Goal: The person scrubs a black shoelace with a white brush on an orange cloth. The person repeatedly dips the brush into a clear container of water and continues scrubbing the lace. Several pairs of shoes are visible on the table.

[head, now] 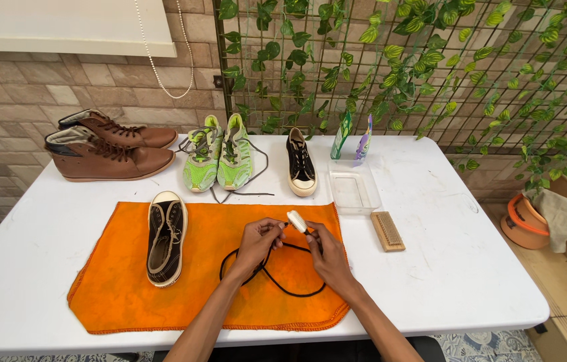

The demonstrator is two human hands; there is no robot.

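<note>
Over the orange cloth (122,288), my left hand (257,243) pinches a black shoelace (277,278) whose loops trail down onto the cloth. My right hand (327,258) holds a small white-headed brush (296,221), its bristle end close to the lace by my left fingers. A black sneaker with cream sole (165,236), without a lace, lies on the cloth to the left of my hands.
On the white table (444,268): a pair of brown boots (106,151) at back left, a green pair of sneakers (220,159), a single black sneaker (300,164), a clear plastic tray (354,189), two toothbrush packs (352,137), a wooden brush (387,230). An orange pot (523,222) stands on the floor at right.
</note>
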